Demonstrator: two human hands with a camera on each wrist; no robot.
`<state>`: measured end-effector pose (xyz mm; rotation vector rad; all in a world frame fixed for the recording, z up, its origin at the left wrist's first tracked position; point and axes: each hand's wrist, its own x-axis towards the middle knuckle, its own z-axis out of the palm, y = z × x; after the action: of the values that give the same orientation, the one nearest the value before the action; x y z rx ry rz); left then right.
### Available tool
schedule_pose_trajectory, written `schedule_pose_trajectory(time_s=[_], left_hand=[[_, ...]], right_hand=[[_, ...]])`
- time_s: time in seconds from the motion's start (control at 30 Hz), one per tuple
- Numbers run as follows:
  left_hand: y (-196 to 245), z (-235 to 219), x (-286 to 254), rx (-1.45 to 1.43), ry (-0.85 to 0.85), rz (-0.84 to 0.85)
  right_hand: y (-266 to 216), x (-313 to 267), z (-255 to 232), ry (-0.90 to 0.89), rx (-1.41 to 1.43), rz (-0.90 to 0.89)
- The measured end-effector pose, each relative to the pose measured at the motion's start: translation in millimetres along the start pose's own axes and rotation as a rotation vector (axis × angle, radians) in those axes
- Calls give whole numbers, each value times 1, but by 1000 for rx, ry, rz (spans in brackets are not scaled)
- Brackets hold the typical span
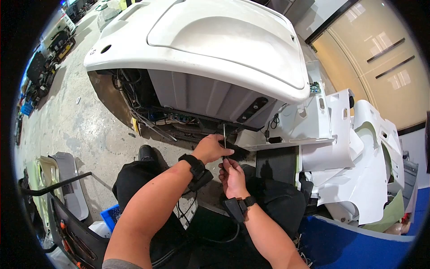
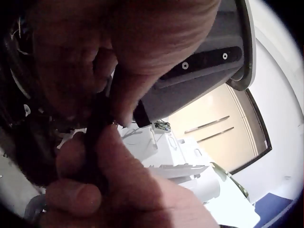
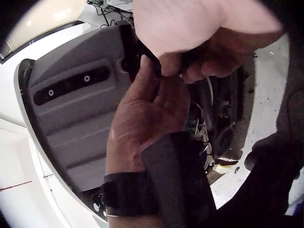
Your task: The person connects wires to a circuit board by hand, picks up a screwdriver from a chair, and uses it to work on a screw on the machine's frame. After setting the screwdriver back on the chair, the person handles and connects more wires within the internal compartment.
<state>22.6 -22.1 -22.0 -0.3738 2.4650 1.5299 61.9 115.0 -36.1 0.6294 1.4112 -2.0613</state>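
A thin metal rod stands upright below the grey panel of the white-topped machine. Around the dark handle at its lower end, my left hand has its thumb and fingers curled, and my right hand pinches the same part just below. In the left wrist view, the dark handle lies between my left hand above and right hand beneath. Fingers of my left hand and right hand meet in the right wrist view; the rod's tip is hidden.
Cables and a circuit board show under the machine. White plastic panels and a blue surface lie at the right. A grey tray, a blue bin and a dark holder with tools are at the left.
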Motion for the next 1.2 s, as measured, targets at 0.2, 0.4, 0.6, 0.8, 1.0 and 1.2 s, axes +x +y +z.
schedule_pose_trajectory(time_s=[0.2,0.4,0.6,0.8,1.0,1.2], left_hand=[[5,-4,0,-61,-48,0],[7,-2,-2,-31,23,34],[11,-5,-1,-113,-56,-13],[0,4,0,-89,15,10],[4,-2,1,-156,-71,-29],[6,0,0,-182,-28,-47]], right_hand=[[-4,0,-3,-32,21,65],[-1,2,2,-1,-85,-33],[-12,-5,1,-38,128,136],[-4,3,2,1,-13,-3],[-10,-1,-1,-53,154,138],[-6,2,4,33,56,-10]])
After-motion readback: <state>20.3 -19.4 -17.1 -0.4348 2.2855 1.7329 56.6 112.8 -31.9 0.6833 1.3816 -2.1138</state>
